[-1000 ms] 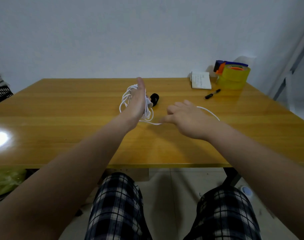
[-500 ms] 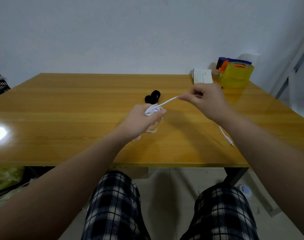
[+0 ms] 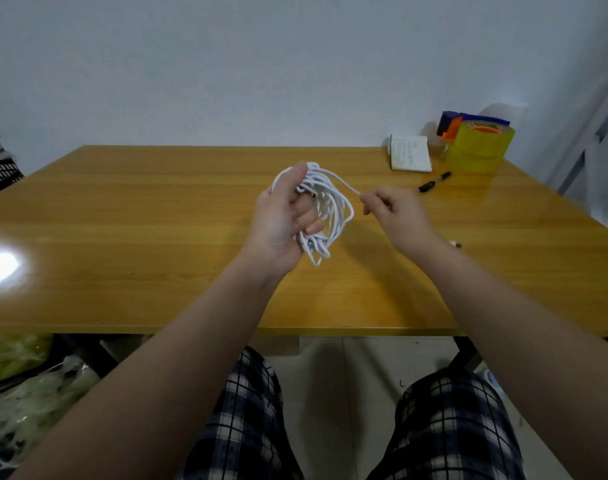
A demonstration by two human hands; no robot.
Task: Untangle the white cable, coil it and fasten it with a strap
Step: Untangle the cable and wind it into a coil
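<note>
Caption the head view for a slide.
Left hand holds the looped white cable above the table; right hand pinches its free strand.

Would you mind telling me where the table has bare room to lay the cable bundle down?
The yellow wooden table is bare across its left half, from the left hand outward, and along the near edge under both forearms. It is crowded at the far right corner: white notepad, black marker pen, yellow tape dispenser.
</note>
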